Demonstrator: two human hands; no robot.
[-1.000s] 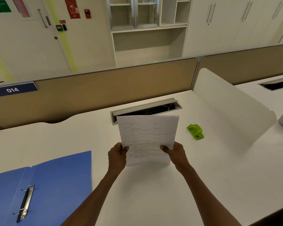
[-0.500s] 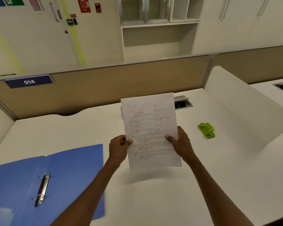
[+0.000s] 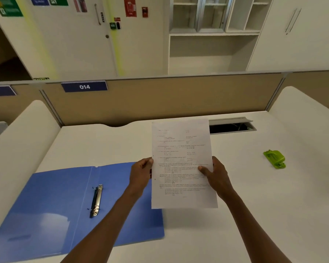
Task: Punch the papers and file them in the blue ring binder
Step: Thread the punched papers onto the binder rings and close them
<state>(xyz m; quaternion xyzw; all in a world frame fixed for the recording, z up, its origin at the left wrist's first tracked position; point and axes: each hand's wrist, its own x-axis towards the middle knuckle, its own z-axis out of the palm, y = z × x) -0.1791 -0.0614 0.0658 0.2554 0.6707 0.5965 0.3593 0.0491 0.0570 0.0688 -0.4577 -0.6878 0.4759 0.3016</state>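
I hold printed white papers (image 3: 181, 149) upright above the white desk (image 3: 254, 205), their printed face toward me. My left hand (image 3: 141, 172) grips the left edge and my right hand (image 3: 214, 174) grips the right edge, thumb on the front. A blue ring binder (image 3: 51, 205) lies open flat at the front left, its metal ring mechanism (image 3: 96, 200) along the spine. The papers' lower left corner hangs over the binder's right cover. A green hole punch (image 3: 274, 159) sits on the desk to the right, apart from my hands.
A tan partition (image 3: 179, 95) with a blue "014" label (image 3: 84, 86) closes the desk's far side. White side dividers rise at left (image 3: 17, 133) and right (image 3: 302, 114). An open cable tray (image 3: 232, 127) is set into the desk behind the papers.
The papers have risen from leaning on the desk to held upright and shifted left toward the binder. The view has swung left, so the binder shows more fully.
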